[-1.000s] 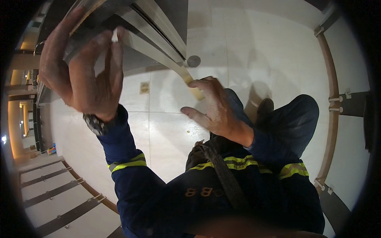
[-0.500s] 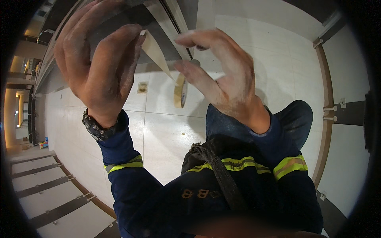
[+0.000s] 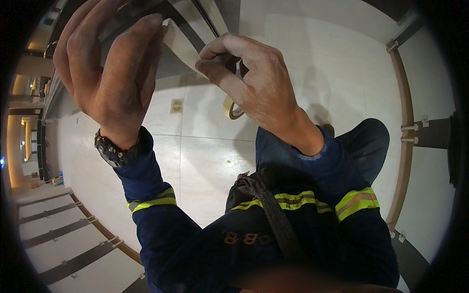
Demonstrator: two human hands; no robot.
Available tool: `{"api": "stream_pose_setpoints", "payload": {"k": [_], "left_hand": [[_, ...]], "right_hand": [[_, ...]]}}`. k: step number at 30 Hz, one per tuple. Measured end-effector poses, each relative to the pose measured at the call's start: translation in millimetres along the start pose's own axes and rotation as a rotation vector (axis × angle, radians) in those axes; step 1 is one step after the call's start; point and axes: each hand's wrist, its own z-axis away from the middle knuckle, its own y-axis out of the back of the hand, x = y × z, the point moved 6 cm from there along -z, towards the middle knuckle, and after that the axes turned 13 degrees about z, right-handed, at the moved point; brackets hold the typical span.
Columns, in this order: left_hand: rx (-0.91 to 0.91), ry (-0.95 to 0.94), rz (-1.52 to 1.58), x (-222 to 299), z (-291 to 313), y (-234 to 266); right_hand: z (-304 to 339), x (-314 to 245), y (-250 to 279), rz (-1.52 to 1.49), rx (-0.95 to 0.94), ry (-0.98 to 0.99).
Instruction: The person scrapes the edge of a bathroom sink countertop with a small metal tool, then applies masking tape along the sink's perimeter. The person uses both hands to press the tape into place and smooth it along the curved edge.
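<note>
A cream strip of masking tape (image 3: pixel 182 48) is stretched between my hands, above the floor. Its upper end is pinched between the thumb and forefinger of my left hand (image 3: pixel 108 71), which is raised at the upper left with the other fingers loosely bent. Thumb and fingertips of my right hand (image 3: pixel 261 80) are closed on the strip further along, to its lower right. Just below that hand hangs the tape roll (image 3: pixel 228 107), partly hidden by it. Pale dust coats both hands. On my left wrist is a black watch (image 3: pixel 113 149).
Behind the strip, a dark panel with a metal edge (image 3: pixel 207 17) slants across the top. Pale tiled floor (image 3: pixel 205 161) with a square drain (image 3: pixel 176 106) lies below. White partitions stand at the right (image 3: pixel 432 97) and lower left (image 3: pixel 73 249). My bent knee (image 3: pixel 366 146) is at the right.
My right hand has closed from an open, blurred reach onto the tape strip and moved slightly left. The left hand has shifted up and left with the tape end. The roll has swung toward the right hand.
</note>
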Motion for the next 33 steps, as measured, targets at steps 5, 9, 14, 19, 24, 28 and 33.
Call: {"api": "stream_pose_setpoints", "payload": {"k": [5,9,14,19,24,28,33], "left_hand": [[0.034,0.003,-0.065,-1,3,-8],[0.124,-0.015,0.003,-10,9,-14],[0.209,-0.052,0.057,-11,9,-23],[0.155,-0.077,-0.034,-19,13,-15],[0.2,-0.145,0.02,-19,10,-24],[0.172,-0.158,-0.011,-17,8,-17],[0.17,-0.193,0.0,-18,5,-18]], "right_hand": [[-7,-2,3,0.241,0.18,0.216],[-13,-8,7,0.378,0.264,0.323],[-14,-5,12,0.391,0.303,0.348],[-15,1,8,0.247,0.248,0.248],[-17,8,11,0.356,0.393,0.375],[-30,1,16,0.244,0.209,0.297],[-37,-3,17,0.23,0.274,0.317]]}}
